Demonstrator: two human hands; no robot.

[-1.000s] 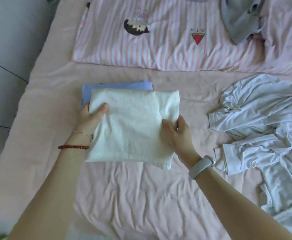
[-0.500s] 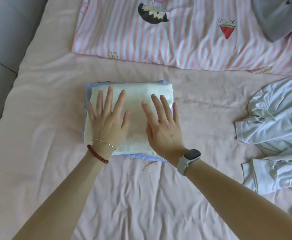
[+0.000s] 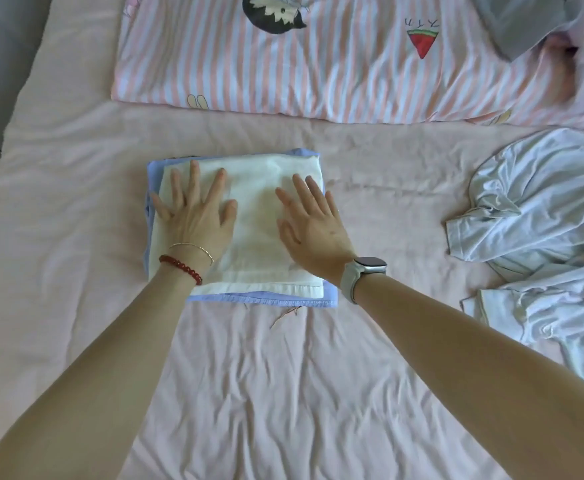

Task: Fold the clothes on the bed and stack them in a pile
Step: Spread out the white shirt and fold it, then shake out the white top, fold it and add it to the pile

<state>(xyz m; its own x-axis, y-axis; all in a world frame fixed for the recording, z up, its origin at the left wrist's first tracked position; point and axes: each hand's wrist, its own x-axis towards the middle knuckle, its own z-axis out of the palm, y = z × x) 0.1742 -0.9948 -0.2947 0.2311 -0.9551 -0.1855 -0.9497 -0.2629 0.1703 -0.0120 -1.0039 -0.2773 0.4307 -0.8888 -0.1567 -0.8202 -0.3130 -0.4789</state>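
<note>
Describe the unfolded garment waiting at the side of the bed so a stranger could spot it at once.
Start at the pink-and-white striped pillow across the head of the pink bed sheet. Below its right end lies a crumpled pale blue-white garment. Unlike the folded white cloth stacked on a folded blue one, it lies loose and rumpled.

No readable words, brand names or numbers are showing anywhere. The striped pillow (image 3: pixel 318 71) is carrying only printed pictures, a watermelon slice (image 3: pixel 422 43) with a few illegible strokes above it, and the smartwatch (image 3: pixel 366 271) is showing a blank face.
</note>
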